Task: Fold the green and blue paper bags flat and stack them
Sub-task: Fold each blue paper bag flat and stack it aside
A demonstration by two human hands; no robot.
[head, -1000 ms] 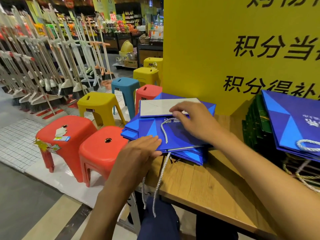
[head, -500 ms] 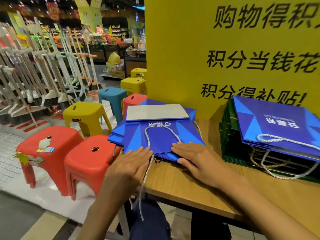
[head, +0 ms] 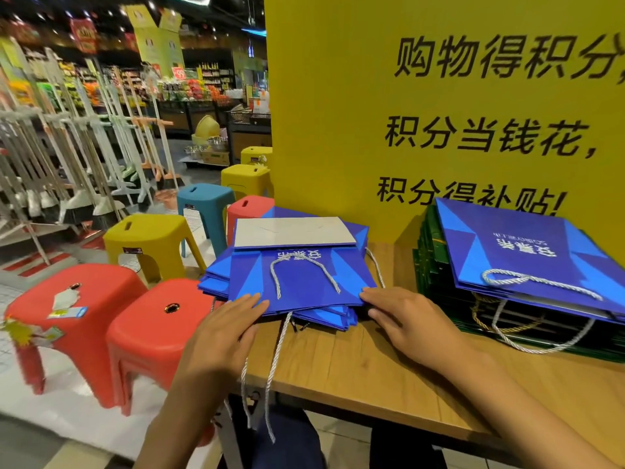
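A wooden table point(head: 355, 370) carries everything. At its left end lies a stack of flattened blue bags point(head: 216, 287), and the top blue bag point(head: 301, 286) lies flat on it, its pale folded base panel point(head: 294, 231) turned toward the table's far edge and one white rope handle point(head: 304, 270) looped across its face. The left hand point(head: 223, 336) rests at the table's near left corner with its fingers straight and relaxed, the tips touching the near left edge of the top blue bag. The right hand point(head: 409, 319) lies flat on the tabletop, its fingers also extended and gripping nothing, the tips meeting the bag's near right corner. Another rope handle point(head: 274, 367) from the stack dangles over the table's near edge. At the table's right end another blue bag point(head: 521, 252) rests on a pile of green bags point(head: 434, 262). A yellow sign point(head: 338, 113) stands along the table's far edge, and red stools point(head: 159, 330) sit off its left side.
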